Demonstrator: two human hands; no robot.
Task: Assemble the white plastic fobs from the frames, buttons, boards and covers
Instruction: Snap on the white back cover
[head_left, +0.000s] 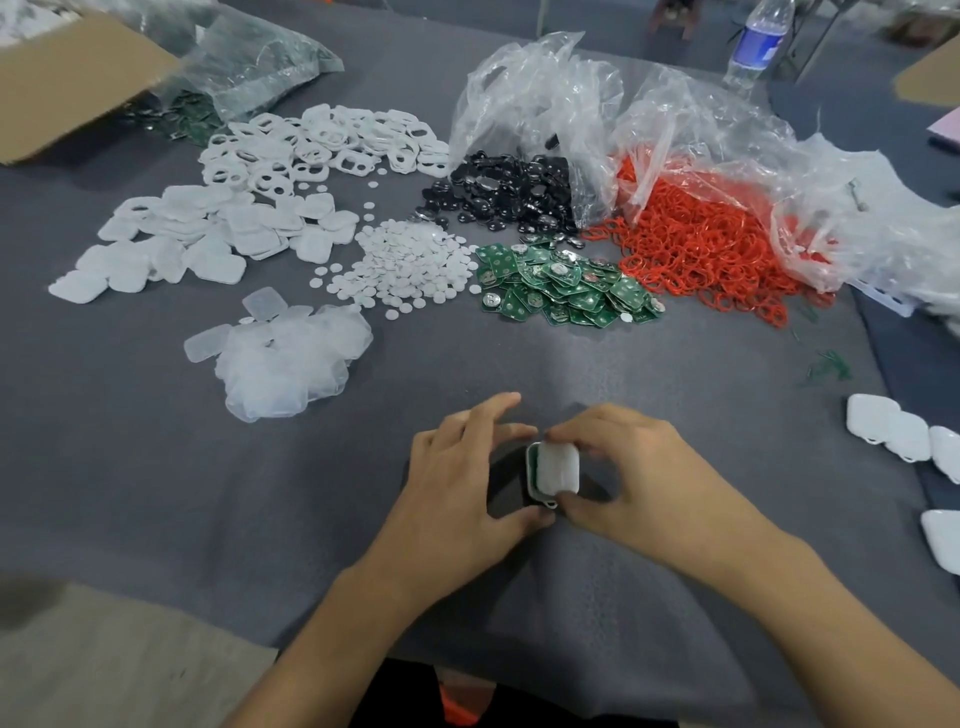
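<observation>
Left hand (467, 480), right hand (641, 475) pinch fob (558, 467), bottle label (756, 49) unreadable

Far left: box (78, 78) behind the frames (322, 145)
Left: covers (208, 234) before the frames
Centre: buttons (410, 265) left of the boards (561, 286)
Right: rings (701, 249) beside the boards, partly in a bag (691, 119)
Near: fob (558, 470) between left hand (462, 483) and right hand (639, 478)

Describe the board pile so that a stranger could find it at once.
Find the clear bags at the far right. In front of them, between white discs and red rings, lies the board pile. Among these neighbours only it is green squares.
</observation>
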